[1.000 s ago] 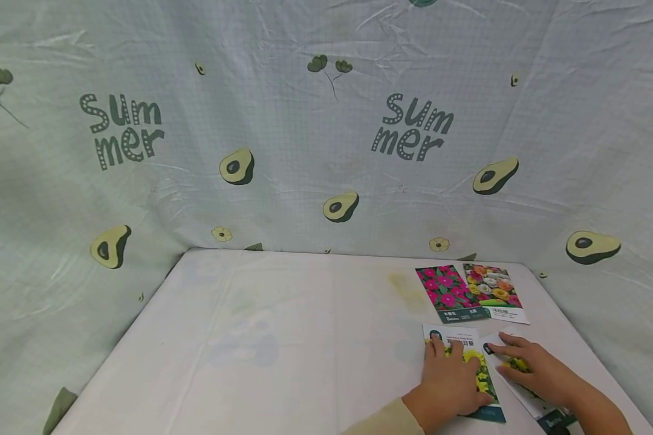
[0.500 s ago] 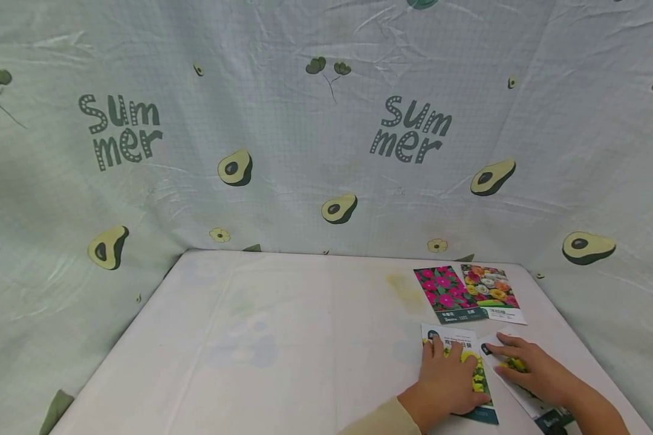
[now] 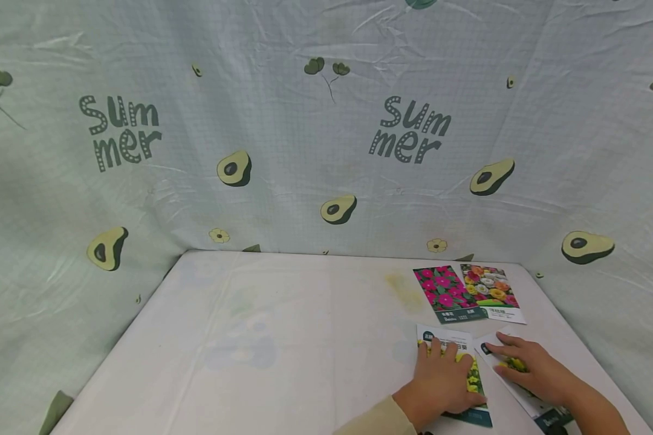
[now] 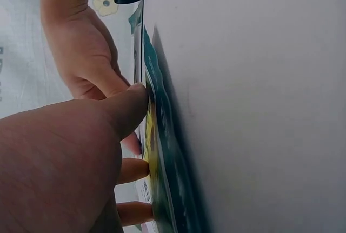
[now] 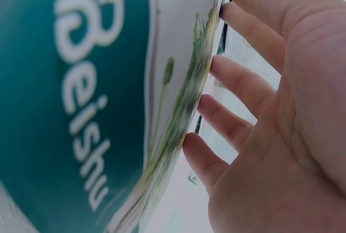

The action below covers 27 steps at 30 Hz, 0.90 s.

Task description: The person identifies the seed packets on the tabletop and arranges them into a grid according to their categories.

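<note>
One packet (image 3: 474, 382) lies under the left hand (image 3: 439, 380) and another packet (image 3: 539, 408) under the right hand (image 3: 539, 371), both spread and grasping nothing, while a pink packet (image 3: 447, 293) and a multicoloured packet (image 3: 492, 287), slightly overlapping, lie just beyond them.

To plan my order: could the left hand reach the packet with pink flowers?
Probably yes: the left hand rests on a nearer packet, and nothing visible blocks its way to the pink packet.

Table (image 3: 283, 338): white top, yellow stain (image 3: 404, 291).
Far right: pink-flower packet (image 3: 445, 292), mixed-flower packet (image 3: 492, 291); face up, edges overlapping.
Near right: yellow-flower packet (image 3: 473, 386); beside it, second yellow-flower packet (image 3: 529, 405), slanted.
</note>
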Tool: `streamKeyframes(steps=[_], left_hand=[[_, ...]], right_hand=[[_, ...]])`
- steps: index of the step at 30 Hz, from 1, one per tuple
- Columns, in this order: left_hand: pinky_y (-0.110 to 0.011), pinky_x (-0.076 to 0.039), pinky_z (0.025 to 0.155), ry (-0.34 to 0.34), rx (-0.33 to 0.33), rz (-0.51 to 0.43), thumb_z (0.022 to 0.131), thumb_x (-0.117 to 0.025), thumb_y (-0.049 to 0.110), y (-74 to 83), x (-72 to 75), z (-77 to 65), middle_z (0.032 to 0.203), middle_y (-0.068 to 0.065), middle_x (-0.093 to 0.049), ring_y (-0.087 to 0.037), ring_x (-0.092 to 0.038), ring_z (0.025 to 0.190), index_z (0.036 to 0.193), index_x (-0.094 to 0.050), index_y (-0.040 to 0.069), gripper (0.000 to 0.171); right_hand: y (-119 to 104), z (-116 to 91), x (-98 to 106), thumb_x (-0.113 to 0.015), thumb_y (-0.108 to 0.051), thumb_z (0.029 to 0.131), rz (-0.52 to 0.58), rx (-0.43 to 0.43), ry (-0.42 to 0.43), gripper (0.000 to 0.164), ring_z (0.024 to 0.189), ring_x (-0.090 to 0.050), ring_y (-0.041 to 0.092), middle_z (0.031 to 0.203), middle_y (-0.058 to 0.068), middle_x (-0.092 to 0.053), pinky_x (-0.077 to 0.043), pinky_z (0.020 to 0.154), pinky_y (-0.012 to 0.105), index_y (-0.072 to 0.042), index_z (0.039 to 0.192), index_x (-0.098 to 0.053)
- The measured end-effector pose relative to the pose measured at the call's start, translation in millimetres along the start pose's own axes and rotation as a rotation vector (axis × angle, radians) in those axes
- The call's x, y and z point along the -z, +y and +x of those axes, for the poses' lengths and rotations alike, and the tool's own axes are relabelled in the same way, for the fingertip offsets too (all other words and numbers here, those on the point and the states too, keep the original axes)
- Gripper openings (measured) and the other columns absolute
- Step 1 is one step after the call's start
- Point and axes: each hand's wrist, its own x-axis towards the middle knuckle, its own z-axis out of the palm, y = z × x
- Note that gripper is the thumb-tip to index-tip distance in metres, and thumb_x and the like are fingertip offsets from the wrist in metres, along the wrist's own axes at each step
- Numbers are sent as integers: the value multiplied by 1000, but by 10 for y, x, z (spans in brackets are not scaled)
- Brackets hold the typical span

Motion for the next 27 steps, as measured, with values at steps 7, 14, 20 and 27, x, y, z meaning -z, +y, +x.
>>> streamKeyframes(steps=[7,14,20,27], left_hand=[[-49,-31,121,-1,-17,11,86,-51,83,-61,11,-7,157,20,-38,-19,-34,151,143,-43,53,65],[-49,-32,121,-5,-15,-1,85,-54,82,-120,21,-55,156,20,-39,-19,-35,149,143,-44,53,65],[-48,-32,120,-10,5,-8,85,-56,82,-188,18,-138,155,20,-40,-18,-37,146,141,-46,52,64],[-49,-33,120,-5,4,-5,84,-56,82,-212,-7,-155,155,18,-41,-17,-36,146,141,-48,50,65]], right_hand=[[-23,-14,35,-68,-50,94,13,15,-10,65,138,-32,64,156,30,-41,-41,97,75,-14,147,-57],[-18,-7,29,-68,-52,93,14,1,-19,67,140,-30,64,158,30,-39,-39,98,76,-15,148,-56],[-28,-17,-2,-68,-50,94,29,-6,-27,67,140,-30,64,157,31,-39,-40,98,75,-13,148,-55],[-27,-32,-5,-69,-49,94,36,8,-20,66,140,-31,64,157,31,-39,-43,97,73,-13,148,-56]])
